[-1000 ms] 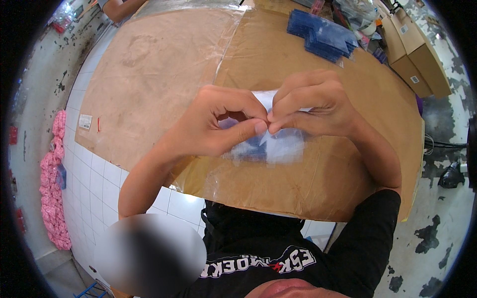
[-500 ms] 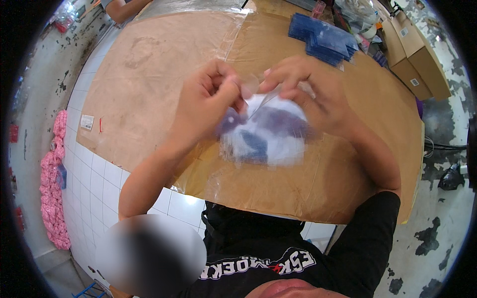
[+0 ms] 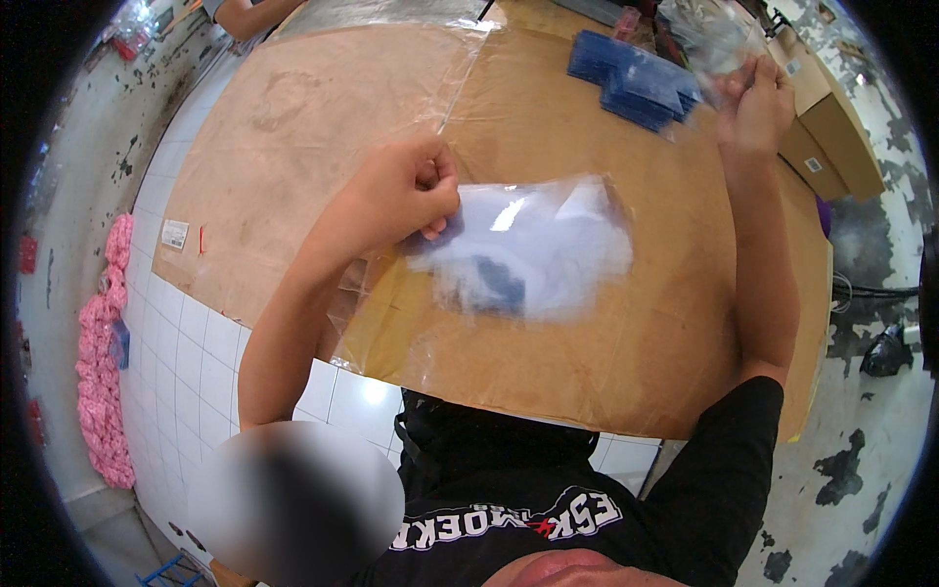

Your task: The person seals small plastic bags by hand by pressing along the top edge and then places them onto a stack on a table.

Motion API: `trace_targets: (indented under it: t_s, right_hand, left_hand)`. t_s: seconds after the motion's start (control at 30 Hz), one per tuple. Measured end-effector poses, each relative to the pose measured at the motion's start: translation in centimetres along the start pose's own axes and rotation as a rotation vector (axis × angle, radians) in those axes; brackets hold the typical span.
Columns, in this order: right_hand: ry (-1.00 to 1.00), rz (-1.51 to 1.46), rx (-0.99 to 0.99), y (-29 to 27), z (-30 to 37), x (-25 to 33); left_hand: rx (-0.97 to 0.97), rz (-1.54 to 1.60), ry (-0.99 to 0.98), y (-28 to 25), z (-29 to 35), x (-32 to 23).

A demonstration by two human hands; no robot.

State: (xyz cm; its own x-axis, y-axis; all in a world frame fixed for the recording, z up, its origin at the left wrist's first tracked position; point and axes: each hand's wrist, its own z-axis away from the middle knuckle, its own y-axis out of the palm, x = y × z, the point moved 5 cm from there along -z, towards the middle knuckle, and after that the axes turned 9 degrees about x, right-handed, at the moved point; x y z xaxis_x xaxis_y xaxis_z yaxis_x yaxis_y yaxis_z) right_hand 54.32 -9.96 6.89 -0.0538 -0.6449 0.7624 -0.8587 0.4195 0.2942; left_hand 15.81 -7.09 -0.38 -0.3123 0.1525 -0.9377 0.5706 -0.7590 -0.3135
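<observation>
In front of me on the table lies a clear plastic packet [image 3: 558,230] with white and dark bluish contents, blurred by motion. My left hand [image 3: 406,191] is closed at its upper left edge, thumb and fingers pinched there. Far to the right, my right hand [image 3: 758,108] is raised beside a stack of blue flat packets [image 3: 636,78]. Its fingers are pinched together. Something see-through and smeared shows by the fingertips, too unclear to name.
Brown sheeting covers the table [image 3: 323,108]. Crumpled clear plastic [image 3: 699,34] and an open cardboard box [image 3: 822,117] stand at the back right. A small white label [image 3: 174,235] lies at the left edge. Another person's arm [image 3: 254,15] shows at the far left.
My right hand has left the packet and swung to the far right, near the blue stack. My left hand has moved slightly lower and stays by the packet's left edge.
</observation>
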Motion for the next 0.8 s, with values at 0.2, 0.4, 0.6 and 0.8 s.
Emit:
trace_targets:
  t_s: [0.2, 0.4, 0.6, 0.8]
  right_hand:
    - [0.107, -0.025, 0.018, 1.3, -0.3, -1.0]
    - [0.239, 0.035, 0.561, 4.9, 2.3, -1.1]
    - [0.498, 0.045, 1.179, 11.8, 10.0, 1.3]
    - [0.477, 0.080, 1.258, 14.2, 14.3, 1.9]
  left_hand:
    - [0.086, -0.189, 0.050, 0.6, 0.5, -0.9]
    - [0.046, -0.261, 0.029, 0.2, 0.4, -0.9]
    - [-0.118, -0.314, 0.270, 1.2, 0.6, -2.8]
    - [0.145, 0.348, 0.260, 4.1, 0.9, -3.0]
